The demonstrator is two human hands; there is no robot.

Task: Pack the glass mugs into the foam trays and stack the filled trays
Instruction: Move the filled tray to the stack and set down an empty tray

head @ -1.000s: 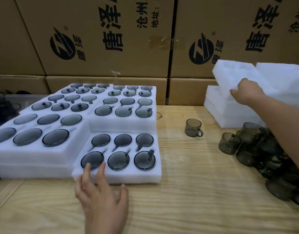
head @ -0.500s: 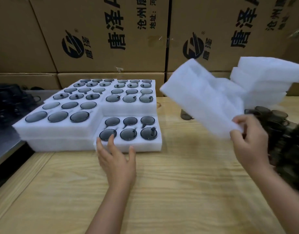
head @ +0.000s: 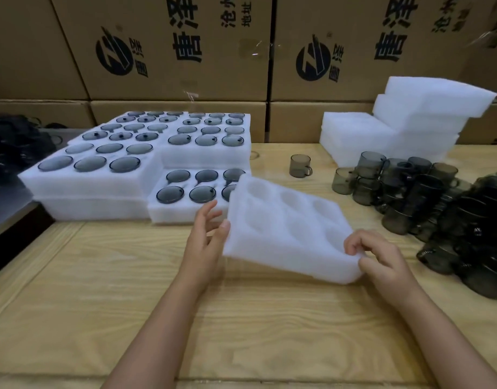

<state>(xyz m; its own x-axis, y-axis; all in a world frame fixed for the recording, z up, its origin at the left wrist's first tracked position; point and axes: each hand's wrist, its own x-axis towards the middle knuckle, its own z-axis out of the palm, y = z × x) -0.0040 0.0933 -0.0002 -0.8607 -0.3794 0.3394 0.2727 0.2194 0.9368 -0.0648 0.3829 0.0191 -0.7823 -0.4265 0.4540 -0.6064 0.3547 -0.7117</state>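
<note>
Matt white foam tray [head: 286,228] between left hand [head: 205,242] and right hand [head: 382,262]; glossy smoky glass mugs [head: 427,192] beyond the right; grained wood table [head: 269,332] beneath; matt cardboard boxes [head: 185,80] behind

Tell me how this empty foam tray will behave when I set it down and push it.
Probably very light: the right hand holds the empty foam tray tilted above the table by one pinched corner. Likely soft, slightly bendy: that corner looks squashed. It may skid when pushed, so steady it with the left hand.

One left hand [head: 204,242], one right hand [head: 382,258], one held foam tray [head: 283,234], one lone mug [head: 299,165]
</note>
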